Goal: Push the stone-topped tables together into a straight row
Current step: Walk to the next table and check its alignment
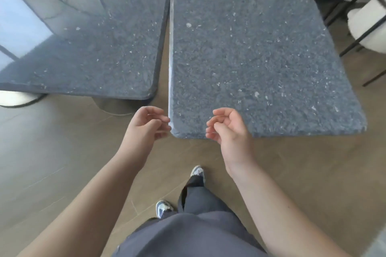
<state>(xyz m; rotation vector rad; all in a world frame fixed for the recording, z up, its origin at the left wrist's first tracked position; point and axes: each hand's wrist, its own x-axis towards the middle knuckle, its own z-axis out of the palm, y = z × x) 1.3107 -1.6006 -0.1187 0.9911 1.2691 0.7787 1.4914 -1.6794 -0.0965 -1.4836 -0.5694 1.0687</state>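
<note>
My left hand (148,124) | fingers loosely curled, empty, at near-left corner of right counter (261,58) | my right hand (226,126) | same, above near edge | left counter (87,48) alongside, narrow gap, near edges offset.

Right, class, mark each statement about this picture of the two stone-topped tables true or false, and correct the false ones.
1. The two tables are already pushed flush together. False: a strip of floor shows between the left table and the right table.
2. The near edge of the right table lies closer to the person than the near edge of the left table. True.
3. The left hand grips the table's corner. False: its fingers are loosely curled beside the corner and hold nothing.
4. The right hand holds nothing. True.
5. Chairs stand beyond the right table. True.
6. Plates lie on the right table. False: nothing lies on its top.
</note>
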